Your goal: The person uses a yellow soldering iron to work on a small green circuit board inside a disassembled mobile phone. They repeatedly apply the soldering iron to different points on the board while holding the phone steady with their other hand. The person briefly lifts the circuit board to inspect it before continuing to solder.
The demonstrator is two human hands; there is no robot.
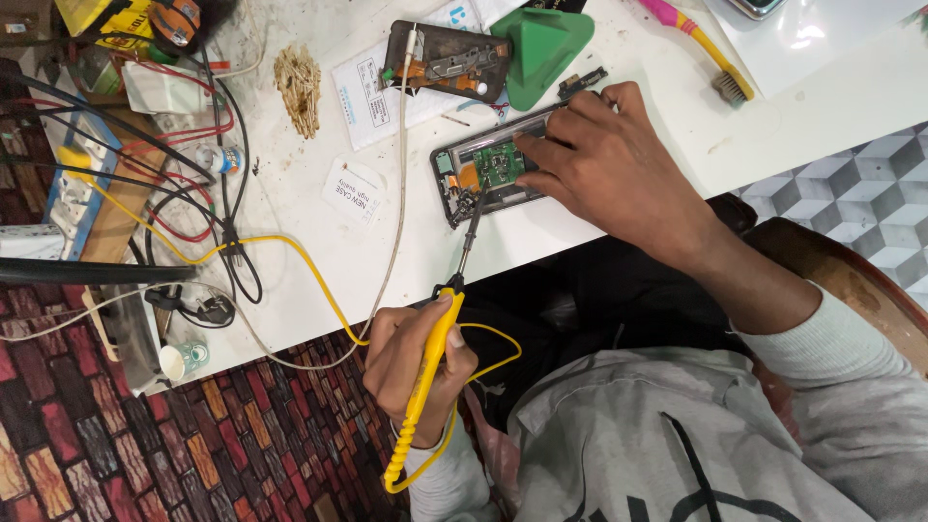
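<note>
A small white rounded label (352, 193) lies mid-desk, a white printed paper slip (372, 92) sits near the desk's far edge, and a yellow package (101, 21) occupies its far-left corner.

White counter (599, 232) w/ stains; brick-pattern floor (242, 454) in red, brown, orange; grey cube tiles (880, 203) at right; brown chair (851, 280).

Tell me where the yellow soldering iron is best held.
Grip the soldering iron around its yellow handle, coming from the cable end, pen-style, as the left hand does: its thin metal shaft points at the opened phone and is likely hot.
</note>
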